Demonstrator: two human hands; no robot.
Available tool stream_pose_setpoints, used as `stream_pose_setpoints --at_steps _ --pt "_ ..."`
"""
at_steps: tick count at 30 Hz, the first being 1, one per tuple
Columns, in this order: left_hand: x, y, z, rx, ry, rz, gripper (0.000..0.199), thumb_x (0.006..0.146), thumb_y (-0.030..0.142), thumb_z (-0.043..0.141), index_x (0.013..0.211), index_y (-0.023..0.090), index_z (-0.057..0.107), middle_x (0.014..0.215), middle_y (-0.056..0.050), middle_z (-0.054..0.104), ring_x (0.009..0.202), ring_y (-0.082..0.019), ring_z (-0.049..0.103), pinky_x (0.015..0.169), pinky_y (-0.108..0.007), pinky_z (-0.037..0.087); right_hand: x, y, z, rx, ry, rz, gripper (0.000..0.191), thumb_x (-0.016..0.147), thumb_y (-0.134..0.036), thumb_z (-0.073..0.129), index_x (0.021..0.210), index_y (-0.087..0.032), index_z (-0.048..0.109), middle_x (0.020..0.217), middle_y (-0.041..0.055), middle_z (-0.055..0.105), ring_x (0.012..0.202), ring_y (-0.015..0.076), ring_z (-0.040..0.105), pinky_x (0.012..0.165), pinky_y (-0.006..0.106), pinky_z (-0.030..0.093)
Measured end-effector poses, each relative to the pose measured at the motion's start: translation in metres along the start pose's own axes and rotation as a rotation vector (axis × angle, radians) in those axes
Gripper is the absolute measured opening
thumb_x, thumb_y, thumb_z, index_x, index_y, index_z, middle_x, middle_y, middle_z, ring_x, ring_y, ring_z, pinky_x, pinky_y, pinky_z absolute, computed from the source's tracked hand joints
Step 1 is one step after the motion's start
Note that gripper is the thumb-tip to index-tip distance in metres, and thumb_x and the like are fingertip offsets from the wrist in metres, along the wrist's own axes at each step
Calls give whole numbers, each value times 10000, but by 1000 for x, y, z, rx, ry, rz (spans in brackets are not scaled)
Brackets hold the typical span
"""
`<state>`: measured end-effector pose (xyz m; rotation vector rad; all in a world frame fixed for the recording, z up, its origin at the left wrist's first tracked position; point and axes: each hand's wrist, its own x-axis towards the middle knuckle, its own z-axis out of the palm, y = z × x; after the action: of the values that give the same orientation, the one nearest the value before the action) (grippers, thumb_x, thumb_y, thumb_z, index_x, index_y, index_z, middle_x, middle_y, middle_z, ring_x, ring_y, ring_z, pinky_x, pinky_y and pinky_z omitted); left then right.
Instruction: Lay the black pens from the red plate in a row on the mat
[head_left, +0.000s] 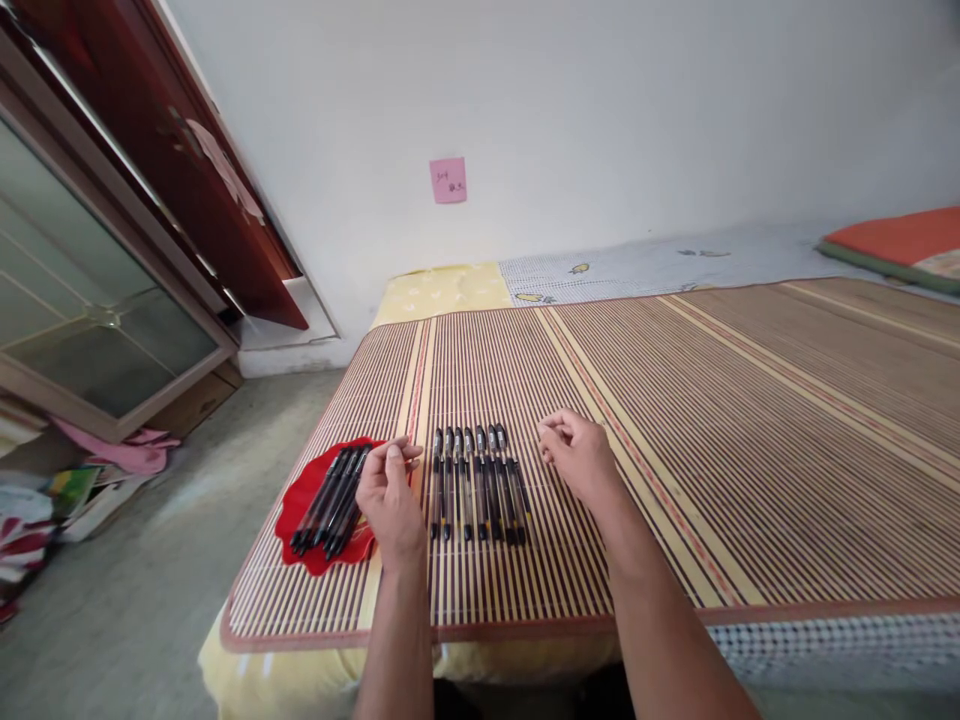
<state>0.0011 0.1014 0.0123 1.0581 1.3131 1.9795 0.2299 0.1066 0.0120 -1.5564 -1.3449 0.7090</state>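
Several black-capped pens with clear barrels lie side by side in a row on the striped mat, their caps pointing away from me. The rightmost pen sits a little lower than the others, and I see no cap on its upper end. My left hand hovers between the row and a red scalloped plate, its fingers loosely bent and slightly apart with nothing visible in them. More dark pens lie slanted together on that plate. To the right of the row, my right hand has its fingertips pinched together; anything between them is hidden.
A bamboo mat covers the bed, with patterned sheet showing along the wall. A pink note is stuck to the wall. An orange-and-green folded item lies far right. On the left are a glass-panelled door and floor clutter.
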Motion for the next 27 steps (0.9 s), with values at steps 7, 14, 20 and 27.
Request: stream_pose_setpoints --at_steps 7,14,20,27 --pt "-2 -2 -1 6 -23 -22 253 940 382 569 919 164 696 807 -28 717 750 -146 680 713 -258 517 3 5 0 33 30 -16 112 887 -291 566 854 -195 611 690 23 677 580 162 653 565 256 484" --pt "-5 -2 4 59 -182 -18 211 876 377 661 887 172 711 806 -28 728 784 -165 684 777 -288 526 -5 -6 -3 -201 -271 111 123 903 -220 555 825 -188 644 758 21 679 613 145 605 559 251 418" --pt "-8 -6 7 78 -288 -53 192 850 352 685 920 176 718 808 -30 735 781 -165 675 778 -281 519 -7 -5 2 -257 -368 90 110 893 -169 581 830 -189 668 876 38 704 748 159 646 646 265 431" --pt "-6 -6 5 114 -290 -63 210 863 367 661 920 171 711 813 -36 735 786 -171 673 785 -288 513 -9 4 7 -417 -431 171 163 836 -236 648 691 -197 583 647 -6 639 572 138 599 546 255 346"
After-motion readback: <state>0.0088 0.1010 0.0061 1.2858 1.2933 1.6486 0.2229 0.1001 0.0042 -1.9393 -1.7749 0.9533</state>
